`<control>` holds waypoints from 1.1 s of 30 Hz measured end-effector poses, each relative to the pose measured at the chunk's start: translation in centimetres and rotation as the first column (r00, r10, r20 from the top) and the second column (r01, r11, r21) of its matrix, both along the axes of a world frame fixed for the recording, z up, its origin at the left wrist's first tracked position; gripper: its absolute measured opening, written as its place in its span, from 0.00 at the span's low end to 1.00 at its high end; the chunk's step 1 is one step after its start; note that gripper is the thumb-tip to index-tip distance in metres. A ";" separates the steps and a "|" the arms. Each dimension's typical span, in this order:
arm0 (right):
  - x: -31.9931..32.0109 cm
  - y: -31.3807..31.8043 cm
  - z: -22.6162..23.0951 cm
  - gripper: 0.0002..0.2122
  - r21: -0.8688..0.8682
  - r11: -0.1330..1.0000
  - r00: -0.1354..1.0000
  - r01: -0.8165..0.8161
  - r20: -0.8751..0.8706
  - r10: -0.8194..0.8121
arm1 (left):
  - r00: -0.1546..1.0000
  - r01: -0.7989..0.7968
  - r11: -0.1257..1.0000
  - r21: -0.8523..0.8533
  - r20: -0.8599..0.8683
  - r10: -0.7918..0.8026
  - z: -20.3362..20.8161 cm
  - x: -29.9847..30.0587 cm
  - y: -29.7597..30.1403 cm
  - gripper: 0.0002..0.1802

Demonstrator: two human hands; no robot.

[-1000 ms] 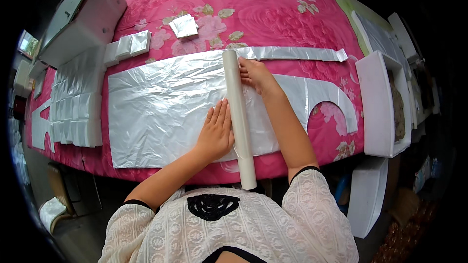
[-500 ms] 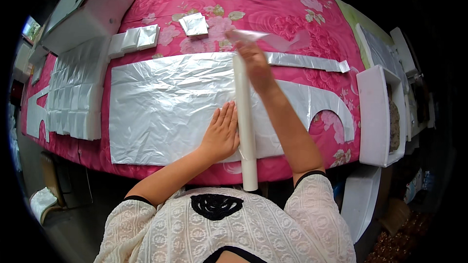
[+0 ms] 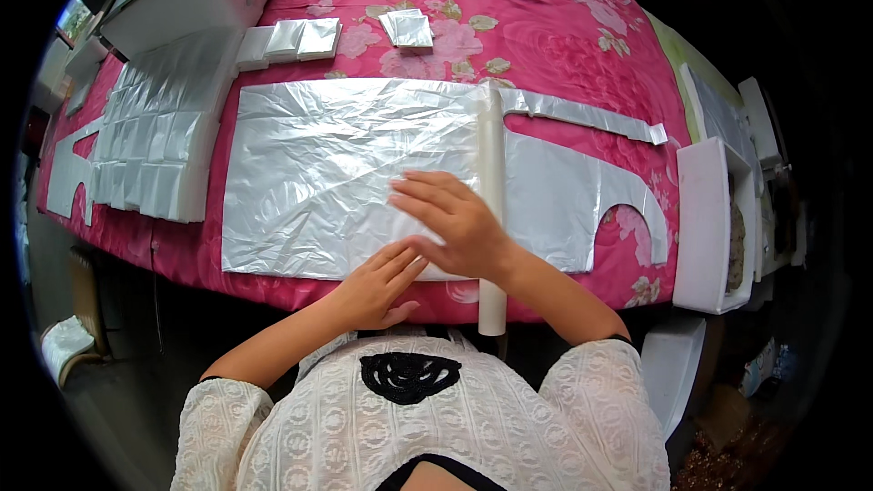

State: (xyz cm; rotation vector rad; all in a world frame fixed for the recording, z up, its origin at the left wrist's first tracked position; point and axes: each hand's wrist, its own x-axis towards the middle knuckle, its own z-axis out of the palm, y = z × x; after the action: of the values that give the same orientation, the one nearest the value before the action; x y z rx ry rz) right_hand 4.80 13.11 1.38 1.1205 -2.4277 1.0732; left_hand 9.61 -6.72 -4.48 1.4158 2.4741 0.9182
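Small folded silver foil squares [image 3: 289,39] and white foam blocks [image 3: 705,209] flank the crinkled silver foil sheet [image 3: 336,177] on the pink floral bench [image 3: 546,27]. The right hand [image 3: 455,223] lies spread flat on it beside the white cardboard roll [image 3: 492,182]; the left hand [image 3: 377,286], open, touches its near edge.

Right hand [image 3: 459,223] off far end of roll [image 3: 492,200], now flat on foil sheet [image 3: 336,173] left of roll, near table's front edge. Left hand [image 3: 377,286] slid back to front edge, fingertips only on foil, beside right hand.

Roll [image 3: 492,200] lies across foil sheet [image 3: 346,173]; strip [image 3: 591,115] right.
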 end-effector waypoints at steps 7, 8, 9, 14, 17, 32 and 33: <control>4.1 11.3 -3.8 0.29 0.528 0.841 0.982 0.115 0.065 -0.175 | 0.958 -0.283 0.952 0.117 0.082 0.275 1.0 2.4 -8.2 0.32; 3.6 10.3 -3.9 0.29 0.505 0.858 0.989 0.092 0.057 -0.139 | 0.942 -0.332 0.936 0.120 0.084 0.324 1.3 2.5 -8.8 0.32; 2.9 8.1 -4.1 0.29 0.482 0.874 0.993 0.068 0.048 -0.104 | 0.934 -0.357 0.923 0.142 0.069 0.351 1.6 2.4 -9.4 0.31; 2.3 -8.8 -2.5 0.23 -0.060 0.835 0.776 -0.547 0.338 0.533 | 0.821 -0.569 0.788 0.234 0.199 0.534 1.9 2.6 -12.5 0.26; 1.4 -13.4 0.0 0.16 -0.186 0.724 0.681 -0.664 0.249 0.688 | 0.726 -0.686 0.675 0.271 0.312 0.612 1.7 3.8 -14.6 0.24; -7.2 -28.5 -6.0 0.25 0.291 0.951 0.993 -0.107 -0.007 0.114 | 0.327 -0.919 0.381 -0.099 0.348 0.879 1.0 6.3 -16.8 0.37; -6.8 -29.5 -6.4 0.26 0.180 0.981 0.998 0.066 -0.034 -0.061 | 0.302 -0.925 0.360 -0.125 0.335 0.892 1.1 5.9 -16.8 0.38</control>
State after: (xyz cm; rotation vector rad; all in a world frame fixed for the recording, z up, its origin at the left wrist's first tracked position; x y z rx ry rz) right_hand -1.98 -16.34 -5.02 1.0948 -2.5621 0.8248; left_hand 15.48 -23.52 -3.42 -0.4222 2.8177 1.2747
